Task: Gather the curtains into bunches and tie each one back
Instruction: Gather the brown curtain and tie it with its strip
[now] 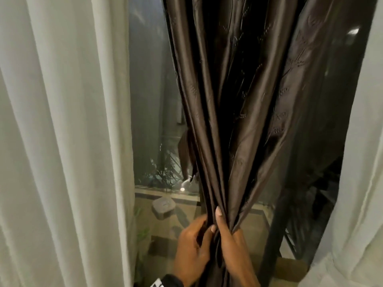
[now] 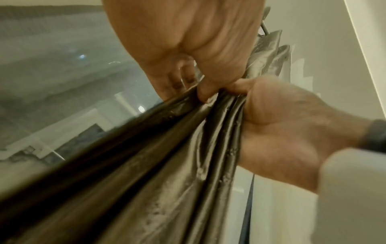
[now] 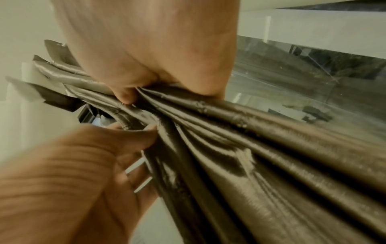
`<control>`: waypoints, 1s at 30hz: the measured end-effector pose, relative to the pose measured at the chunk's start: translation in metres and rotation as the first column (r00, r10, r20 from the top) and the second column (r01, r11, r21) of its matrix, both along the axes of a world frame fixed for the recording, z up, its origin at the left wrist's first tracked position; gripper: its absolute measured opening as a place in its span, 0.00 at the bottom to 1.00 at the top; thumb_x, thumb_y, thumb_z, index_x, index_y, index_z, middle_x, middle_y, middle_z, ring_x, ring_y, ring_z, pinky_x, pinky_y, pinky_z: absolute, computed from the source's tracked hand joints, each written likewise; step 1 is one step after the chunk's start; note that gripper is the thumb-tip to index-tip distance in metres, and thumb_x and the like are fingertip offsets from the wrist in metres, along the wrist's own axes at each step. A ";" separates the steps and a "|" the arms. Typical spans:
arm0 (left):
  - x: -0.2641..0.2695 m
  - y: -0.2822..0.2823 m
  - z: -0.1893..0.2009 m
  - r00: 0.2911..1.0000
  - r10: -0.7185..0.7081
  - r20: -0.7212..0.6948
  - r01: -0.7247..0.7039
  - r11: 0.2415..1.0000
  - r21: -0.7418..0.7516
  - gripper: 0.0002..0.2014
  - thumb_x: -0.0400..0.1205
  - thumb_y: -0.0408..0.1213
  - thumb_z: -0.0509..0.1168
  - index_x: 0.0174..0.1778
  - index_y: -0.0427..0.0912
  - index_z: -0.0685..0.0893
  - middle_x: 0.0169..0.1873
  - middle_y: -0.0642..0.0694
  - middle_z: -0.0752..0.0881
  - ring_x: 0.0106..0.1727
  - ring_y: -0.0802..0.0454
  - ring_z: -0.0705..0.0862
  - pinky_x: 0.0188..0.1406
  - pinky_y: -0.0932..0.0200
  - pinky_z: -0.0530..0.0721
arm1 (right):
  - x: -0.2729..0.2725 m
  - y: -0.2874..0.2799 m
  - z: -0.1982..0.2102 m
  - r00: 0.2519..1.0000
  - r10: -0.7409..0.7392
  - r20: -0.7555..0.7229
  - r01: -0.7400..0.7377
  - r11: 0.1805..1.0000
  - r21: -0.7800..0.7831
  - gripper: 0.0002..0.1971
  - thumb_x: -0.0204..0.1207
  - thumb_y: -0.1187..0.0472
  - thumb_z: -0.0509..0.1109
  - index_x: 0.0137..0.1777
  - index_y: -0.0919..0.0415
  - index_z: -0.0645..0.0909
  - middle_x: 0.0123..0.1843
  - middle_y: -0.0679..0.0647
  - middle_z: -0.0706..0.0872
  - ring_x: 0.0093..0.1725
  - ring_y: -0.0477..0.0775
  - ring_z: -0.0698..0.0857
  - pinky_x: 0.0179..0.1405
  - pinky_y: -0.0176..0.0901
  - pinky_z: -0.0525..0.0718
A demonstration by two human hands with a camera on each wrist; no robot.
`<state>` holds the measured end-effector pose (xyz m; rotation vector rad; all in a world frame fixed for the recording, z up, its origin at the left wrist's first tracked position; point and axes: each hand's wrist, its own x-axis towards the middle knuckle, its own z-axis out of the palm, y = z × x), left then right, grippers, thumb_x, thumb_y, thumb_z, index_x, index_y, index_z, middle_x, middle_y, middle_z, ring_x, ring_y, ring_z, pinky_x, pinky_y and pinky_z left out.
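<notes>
A: Where do we have the dark curtain [image 1: 238, 100]?

B: It hangs in front of the window glass [image 1: 149, 100], between the white sheer curtain [image 1: 62, 121] on the left and another pale sheer panel [image 1: 360, 162] at the right edge. Its long axis runs top to bottom, and the folds fan wide above and narrow downward to one tight bunch low in the head view, where both our hands meet.

A: And the grip?

B: Our right hand [image 1: 232, 241] is closed round the bunch, thumb up along the front of the folds and the fingers wrapped behind. Our left hand [image 1: 192, 245] sits just beside it, touching it, fingers curled and pinching the outer fold on the left side. From the left wrist, the left hand [image 2: 188, 49] nips a pleat at its fingertips while the right hand [image 2: 282, 132] clamps the satin [image 2: 167, 165]. From the right wrist, the right hand [image 3: 150, 49] squeezes the pleats and the left hand [image 3: 73, 181] has its fingers hooked into the cloth [image 3: 250, 156].

A: Edges and room?

B: The curtain's left edge hangs free, apart from the white sheer, with bare glass showing between them. On the right, a dark vertical frame [image 1: 275, 235] stands just beside the bunch, and the pale panel lies beyond it.
</notes>
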<state>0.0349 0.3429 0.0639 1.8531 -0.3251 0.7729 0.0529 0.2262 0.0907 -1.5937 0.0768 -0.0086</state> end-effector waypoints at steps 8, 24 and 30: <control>0.003 0.013 0.040 0.987 -0.157 -0.021 0.153 0.980 -0.128 0.22 0.79 0.49 0.72 0.70 0.63 0.86 0.71 0.60 0.82 0.79 0.53 0.80 0.79 0.43 0.80 | 0.012 0.001 0.003 0.987 -0.072 0.147 0.103 0.971 -0.218 0.28 0.80 0.29 0.66 0.71 0.45 0.85 0.53 0.49 0.92 0.54 0.53 0.91 0.62 0.58 0.92; 0.025 -0.024 0.167 1.000 -0.005 0.000 0.005 0.990 -0.138 0.34 0.66 0.57 0.87 0.62 0.76 0.75 0.67 0.59 0.88 0.71 0.59 0.86 0.77 0.51 0.85 | 0.000 -0.026 0.034 0.840 0.509 0.185 -0.345 0.767 -0.541 0.20 0.88 0.62 0.72 0.80 0.57 0.80 0.71 0.50 0.89 0.76 0.53 0.87 0.72 0.35 0.84; 0.015 -0.015 0.168 1.000 -0.003 -0.021 -0.001 0.985 -0.170 0.27 0.74 0.47 0.77 0.69 0.54 0.80 0.65 0.50 0.90 0.69 0.56 0.89 0.77 0.50 0.85 | 0.033 -0.096 0.113 0.555 0.828 0.074 -0.795 0.555 -0.246 0.36 0.79 0.67 0.83 0.84 0.50 0.74 0.76 0.38 0.88 0.77 0.42 0.86 0.72 0.38 0.85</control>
